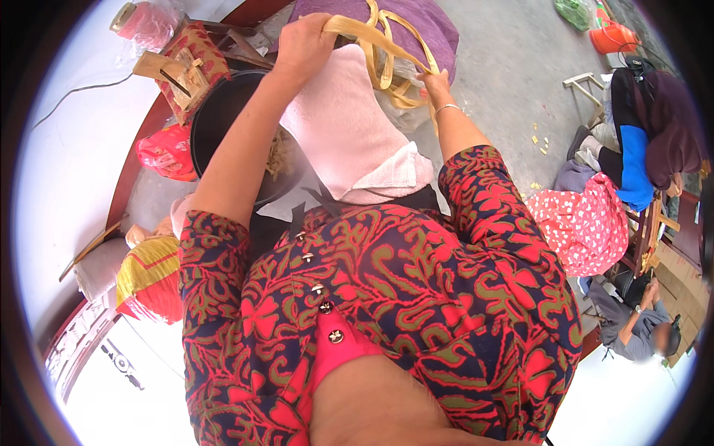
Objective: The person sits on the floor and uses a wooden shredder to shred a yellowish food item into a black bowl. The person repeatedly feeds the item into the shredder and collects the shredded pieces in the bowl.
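My left hand [304, 47] grips one end of a long, flat golden-yellow strip [362, 32], whose material I cannot tell. It runs taut across to my right hand [435, 83], which pinches it between the fingers; a bracelet circles that wrist. Loose loops of the strip hang between and below the hands, in front of a purple sheet or bag [413, 17]. A pale pink towel [351, 122] lies across my lap under the hands. Beside my left forearm stands a large black bucket [223, 111] with pale yellow shreds [279, 156] in it.
At upper left are a wooden block device [187, 86] on red patterned cloth and a pink thread cone [146, 25]. A red plastic bag [167, 153] sits by the bucket. Two other people, one in grey [641, 329], sit at right. An orange bucket [613, 38] stands at upper right.
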Action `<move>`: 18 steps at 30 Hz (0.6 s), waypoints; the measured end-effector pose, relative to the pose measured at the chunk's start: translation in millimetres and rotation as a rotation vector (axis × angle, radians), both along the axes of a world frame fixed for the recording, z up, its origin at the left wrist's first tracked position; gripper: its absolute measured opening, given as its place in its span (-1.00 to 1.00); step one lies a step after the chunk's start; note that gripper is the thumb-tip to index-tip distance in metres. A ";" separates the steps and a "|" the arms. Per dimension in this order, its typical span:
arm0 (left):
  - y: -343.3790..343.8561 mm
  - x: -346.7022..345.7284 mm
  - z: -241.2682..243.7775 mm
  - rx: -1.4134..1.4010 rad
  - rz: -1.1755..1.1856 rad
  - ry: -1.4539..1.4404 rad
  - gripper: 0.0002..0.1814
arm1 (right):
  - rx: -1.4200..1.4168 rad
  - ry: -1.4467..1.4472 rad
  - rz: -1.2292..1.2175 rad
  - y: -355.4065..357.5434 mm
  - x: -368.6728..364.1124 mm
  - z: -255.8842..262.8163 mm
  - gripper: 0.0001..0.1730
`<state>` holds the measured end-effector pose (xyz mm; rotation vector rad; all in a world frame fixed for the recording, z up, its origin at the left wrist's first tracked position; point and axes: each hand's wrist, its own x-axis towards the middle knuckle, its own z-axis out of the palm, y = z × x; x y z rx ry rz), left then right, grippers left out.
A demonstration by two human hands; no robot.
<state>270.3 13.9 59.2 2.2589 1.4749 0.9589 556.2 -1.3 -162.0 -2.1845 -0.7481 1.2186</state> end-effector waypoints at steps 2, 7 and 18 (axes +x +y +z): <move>-10.4 -0.6 -4.1 0.082 0.006 -0.070 -0.81 | 0.070 -0.041 0.021 -0.4 -3.5 -5.9 0.07; -15.9 -1.0 -8.8 0.120 0.014 -0.246 -0.78 | -0.040 0.002 0.274 18.5 6.7 -19.9 -0.39; -48.6 -21.2 -6.3 -0.063 0.265 -0.887 -0.59 | 1.138 1.022 -0.040 117.4 -103.5 216.9 -0.78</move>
